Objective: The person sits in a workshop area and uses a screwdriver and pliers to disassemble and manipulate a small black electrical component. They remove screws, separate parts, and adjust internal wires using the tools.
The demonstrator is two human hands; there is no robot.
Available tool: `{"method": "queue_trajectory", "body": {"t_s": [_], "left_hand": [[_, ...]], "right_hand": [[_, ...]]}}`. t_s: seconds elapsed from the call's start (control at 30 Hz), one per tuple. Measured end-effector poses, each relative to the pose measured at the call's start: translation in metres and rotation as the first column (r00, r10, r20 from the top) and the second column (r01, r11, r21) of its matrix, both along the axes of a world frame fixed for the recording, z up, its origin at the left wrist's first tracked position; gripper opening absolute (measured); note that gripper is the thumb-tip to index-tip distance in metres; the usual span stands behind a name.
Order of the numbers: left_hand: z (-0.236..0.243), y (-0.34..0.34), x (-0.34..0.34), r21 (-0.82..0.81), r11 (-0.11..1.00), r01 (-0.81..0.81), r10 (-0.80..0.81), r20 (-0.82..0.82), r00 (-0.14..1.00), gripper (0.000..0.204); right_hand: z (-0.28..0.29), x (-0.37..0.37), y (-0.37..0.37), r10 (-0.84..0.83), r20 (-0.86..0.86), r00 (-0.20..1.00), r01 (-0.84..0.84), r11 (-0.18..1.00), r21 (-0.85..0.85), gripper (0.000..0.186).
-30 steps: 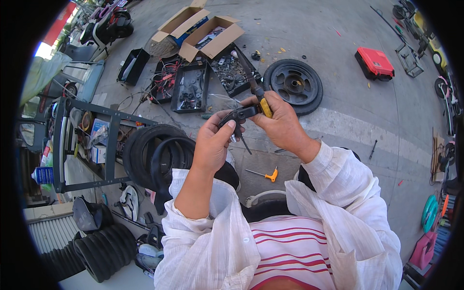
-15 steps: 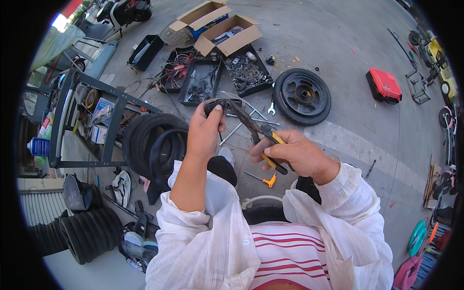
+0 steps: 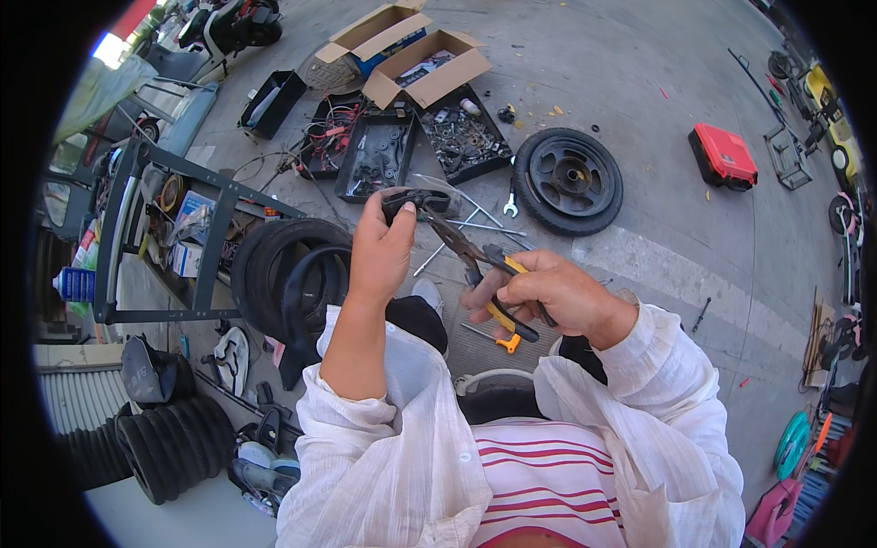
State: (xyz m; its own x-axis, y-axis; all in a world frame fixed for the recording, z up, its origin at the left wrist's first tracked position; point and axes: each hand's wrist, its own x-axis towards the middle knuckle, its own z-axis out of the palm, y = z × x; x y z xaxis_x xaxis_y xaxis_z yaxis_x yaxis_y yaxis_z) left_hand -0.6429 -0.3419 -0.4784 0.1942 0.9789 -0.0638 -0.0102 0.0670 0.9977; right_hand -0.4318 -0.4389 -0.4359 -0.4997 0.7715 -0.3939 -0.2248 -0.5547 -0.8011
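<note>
My left hand is closed around a small black part, its thumb pressed on top; the part's exact kind cannot be made out. In my right hand is a pair of pliers with yellow and black handles, pointing up and to the left. The jaws reach the black part, though whether they grip it is unclear. My right fingers lie between and around the handles, which stand apart. Below the pliers, an orange-handled hex key lies on the ground, partly covered by the lower handle.
Ahead lie a wheel with a tyre, a wrench, a metal cross wrench and black trays of parts. Open cardboard boxes stand behind. Loose tyres and a metal frame are left, a red case right.
The lower plier handle has swung down, so the handles look farther apart and it now overlaps the hex key. My right hand has shifted slightly; the left keeps its hold on the black part.
</note>
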Motion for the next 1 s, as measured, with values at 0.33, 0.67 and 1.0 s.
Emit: {"method": "queue_trajectory", "body": {"t_s": [0.33, 0.67, 1.0], "left_hand": [[0.005, -0.004, 0.004, 0.04, 0.999, 0.037, -0.032, -0.1, 0.995, 0.022], [0.013, -0.006, 0.002, 0.143, 0.987, 0.071, -0.035, -0.241, 0.97, 0.022], [0.014, -0.005, -0.001, 0.25, 0.962, 0.109, -0.024, -0.32, 0.947, 0.022]], "right_hand": [[-0.005, 0.003, -0.001, -0.05, -0.044, 0.998, 0.05, 0.999, 0.01, 0.031], [-0.007, 0.008, 0.0, -0.043, -0.041, 0.998, 0.044, 0.998, 0.035, 0.029], [0.003, 0.012, 0.001, -0.032, -0.089, 0.996, 0.03, 0.999, -0.025, 0.027]]}}
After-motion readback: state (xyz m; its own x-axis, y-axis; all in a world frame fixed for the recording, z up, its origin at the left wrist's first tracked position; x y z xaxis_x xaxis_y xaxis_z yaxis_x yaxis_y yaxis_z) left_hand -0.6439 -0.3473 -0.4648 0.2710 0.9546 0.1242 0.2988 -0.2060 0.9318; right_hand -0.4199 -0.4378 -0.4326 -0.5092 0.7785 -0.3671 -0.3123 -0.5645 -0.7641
